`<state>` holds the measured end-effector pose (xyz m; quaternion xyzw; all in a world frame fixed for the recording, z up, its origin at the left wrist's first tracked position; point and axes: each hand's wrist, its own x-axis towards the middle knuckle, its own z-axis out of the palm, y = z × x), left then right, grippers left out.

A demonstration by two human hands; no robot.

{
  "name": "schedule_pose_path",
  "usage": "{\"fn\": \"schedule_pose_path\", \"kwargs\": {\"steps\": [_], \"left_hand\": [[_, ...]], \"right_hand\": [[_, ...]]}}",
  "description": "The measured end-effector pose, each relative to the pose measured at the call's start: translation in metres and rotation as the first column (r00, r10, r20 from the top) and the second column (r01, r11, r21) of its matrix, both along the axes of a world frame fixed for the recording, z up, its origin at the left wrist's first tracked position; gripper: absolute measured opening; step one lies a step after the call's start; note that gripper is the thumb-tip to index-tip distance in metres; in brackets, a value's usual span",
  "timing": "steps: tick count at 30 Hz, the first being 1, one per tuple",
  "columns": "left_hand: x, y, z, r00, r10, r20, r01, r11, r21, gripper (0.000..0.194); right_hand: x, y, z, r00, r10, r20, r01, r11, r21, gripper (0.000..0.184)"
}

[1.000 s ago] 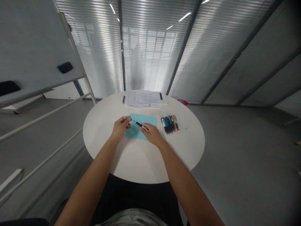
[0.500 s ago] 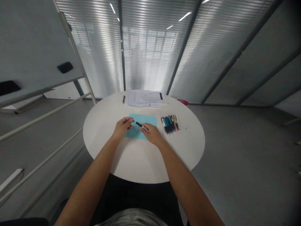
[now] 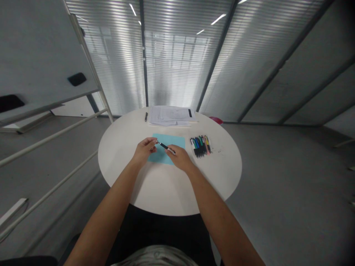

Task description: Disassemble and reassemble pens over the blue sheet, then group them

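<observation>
Right hand (image 3: 180, 157) closed in a firm pinch on a slim black pen (image 3: 165, 147), fingertips (image 3: 172, 151) around the pen's pale end. Left hand (image 3: 144, 150) with thumb and fingers drawn together at the pen's opposite tip, though any grip there too small to make out for certain. Pen spanning the gap between the hands at a slight slant, its tip end farther from the body and toward the left hand.

Directly under both hands, a light blue sheet of paper (image 3: 177, 141), partly covered by them and lying flat on a round white worktop (image 3: 124, 173). Just ahead of the right hand and off to its far side, a tight row of multicoloured pens (image 3: 200, 146), side by side on the worktop, well clear of the blue sheet. Farther ahead of the hands, near the far edge, a stack of printed papers (image 3: 172, 115), with a single dark pen (image 3: 145, 116) lying just beside it on the left-hand side. Past the right hand, beyond the worktop's far edge, a small pink-red object (image 3: 215, 120), its kind unclear. Left of the left hand, a tilted whiteboard (image 3: 41, 48) on a pale frame; straight ahead, a glass partition with slatted blinds (image 3: 177, 55).
</observation>
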<state>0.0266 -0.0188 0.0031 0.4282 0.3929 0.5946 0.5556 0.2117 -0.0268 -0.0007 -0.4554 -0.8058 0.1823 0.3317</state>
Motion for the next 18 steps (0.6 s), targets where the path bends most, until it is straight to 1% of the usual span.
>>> {"fn": "schedule_pose_path", "kwargs": {"steps": [9,18], "left_hand": [[0.0019,-0.0003,0.0,0.986,0.024,-0.164,-0.025,1.0,-0.001,0.031],[0.0024,-0.002,0.0019,0.981,0.022,-0.191,-0.027,0.999,-0.021,0.03]], "right_hand": [[0.0,0.0013,-0.0021,0.999,-0.019,0.036,0.019,1.0,-0.003,0.023],[0.0003,0.0016,-0.0023,0.997,-0.046,0.056,0.044,0.999,0.032,0.02]]}}
